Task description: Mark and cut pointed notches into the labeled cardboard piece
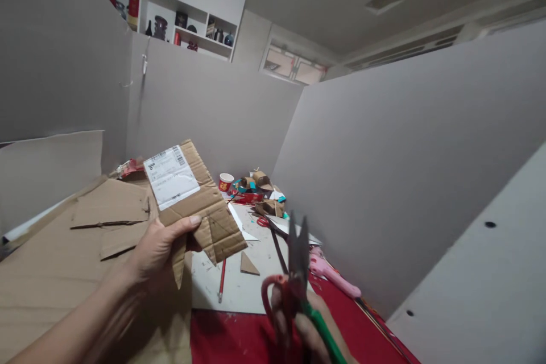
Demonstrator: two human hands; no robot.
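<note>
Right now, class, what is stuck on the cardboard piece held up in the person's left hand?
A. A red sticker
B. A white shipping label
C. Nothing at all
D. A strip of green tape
B: the cardboard piece gripped by the left hand carries a white shipping label with a barcode near its top, while the right hand holds scissors.

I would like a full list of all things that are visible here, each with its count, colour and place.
cardboard piece: one, brown with a white label, held up in the left hand
scissors: one, red and green handles, in the right hand, blades slightly apart
flat cardboard sheets: several, brown, left
white board: one, table centre
pencil: one, red, on the white board
paper cup: one, red and white, far end
pink tool: one, right of the board
red mat: one, near edge
shelf: one, white, high on the wall
left hand: one
right hand: one
</note>
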